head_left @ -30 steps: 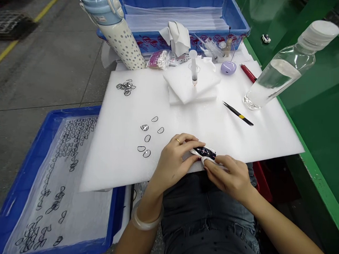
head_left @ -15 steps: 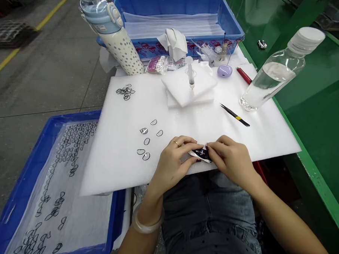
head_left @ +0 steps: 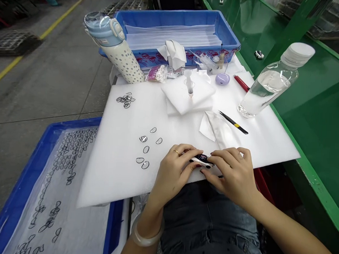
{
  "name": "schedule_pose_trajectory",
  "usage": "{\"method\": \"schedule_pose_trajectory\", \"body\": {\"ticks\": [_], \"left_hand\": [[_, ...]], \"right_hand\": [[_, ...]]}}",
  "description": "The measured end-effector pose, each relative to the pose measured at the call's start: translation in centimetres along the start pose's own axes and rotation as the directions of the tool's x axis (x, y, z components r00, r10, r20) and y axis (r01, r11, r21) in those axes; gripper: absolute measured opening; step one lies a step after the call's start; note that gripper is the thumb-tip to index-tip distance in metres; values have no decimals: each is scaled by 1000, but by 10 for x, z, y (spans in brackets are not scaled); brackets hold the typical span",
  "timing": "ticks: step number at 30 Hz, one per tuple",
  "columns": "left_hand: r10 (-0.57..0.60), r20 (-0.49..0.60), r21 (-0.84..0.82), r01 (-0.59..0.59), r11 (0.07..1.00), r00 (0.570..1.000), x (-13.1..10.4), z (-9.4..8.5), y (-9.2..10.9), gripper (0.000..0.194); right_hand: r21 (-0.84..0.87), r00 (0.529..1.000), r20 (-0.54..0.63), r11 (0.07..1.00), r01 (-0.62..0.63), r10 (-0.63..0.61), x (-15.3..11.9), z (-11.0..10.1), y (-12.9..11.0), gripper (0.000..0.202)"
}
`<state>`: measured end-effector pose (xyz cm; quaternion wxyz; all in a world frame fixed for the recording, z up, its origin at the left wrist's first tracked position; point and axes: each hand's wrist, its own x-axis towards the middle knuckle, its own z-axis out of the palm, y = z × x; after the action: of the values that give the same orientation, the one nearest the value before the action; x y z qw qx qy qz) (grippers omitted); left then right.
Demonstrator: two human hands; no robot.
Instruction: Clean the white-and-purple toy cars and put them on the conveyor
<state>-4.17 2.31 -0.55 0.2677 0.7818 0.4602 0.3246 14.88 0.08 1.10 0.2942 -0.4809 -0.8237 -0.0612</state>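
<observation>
A small black-and-white toy car [head_left: 203, 161] is held near the front edge of the white foam board [head_left: 115, 139]. My left hand [head_left: 174, 168] grips its left end between thumb and fingers. At the car's right end is my right hand [head_left: 233, 171], its thumb below and fingertips on the car. Just beyond the right hand, a white cloth [head_left: 218, 129] lies crumpled on the board. Black tweezers [head_left: 233, 122] with a yellow band rest beside the cloth. Several thin black rings [head_left: 146, 149] lie left of my hands, with a small pile [head_left: 127, 99] farther back.
A syringe [head_left: 189, 85] stands on stacked foam pieces [head_left: 176, 91]. A tilted clear bottle [head_left: 268, 84] is at right, a dotted flask [head_left: 119, 53] at back left. A blue bin [head_left: 177, 17] stands behind; another blue tray [head_left: 18, 184] with rings sits lower left.
The white cloth now shows on the board beyond my right hand. More of the car is uncovered, and my right hand's fingers have spread along it. The view has tilted slightly upward.
</observation>
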Motion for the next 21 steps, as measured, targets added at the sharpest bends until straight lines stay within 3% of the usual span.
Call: {"method": "schedule_pose_trajectory", "body": {"ticks": [5,9,12,15,17,19,21], "left_hand": [[-14,7,-14,14,1000,1000,0,0,0,25],[-20,15,-59,21,998,1000,-2,-1,-1,26],[-35,18,-118,37,992,999,-3,-3,-2,30],[-63,21,-142,65,988,998,-3,-5,-2,32],[-88,21,-121,90,989,996,-4,-5,-2,32],[-109,10,-89,109,990,994,-4,-5,-1,32],[-105,-4,-67,105,992,994,-4,-4,0,30]], "right_hand": [[11,998,-58,1000,0,1,-7,6,-1,3],[174,1000,20,985,-9,6,-1,3,7,7],[275,990,137,961,-20,-19,7,9,5,26],[255,983,178,967,6,-53,10,11,6,48],[230,989,148,972,-37,3,1,-1,24,52],[157,983,80,972,-174,163,-17,-27,59,54],[0,925,-52,926,-377,376,-43,-61,101,57]]}}
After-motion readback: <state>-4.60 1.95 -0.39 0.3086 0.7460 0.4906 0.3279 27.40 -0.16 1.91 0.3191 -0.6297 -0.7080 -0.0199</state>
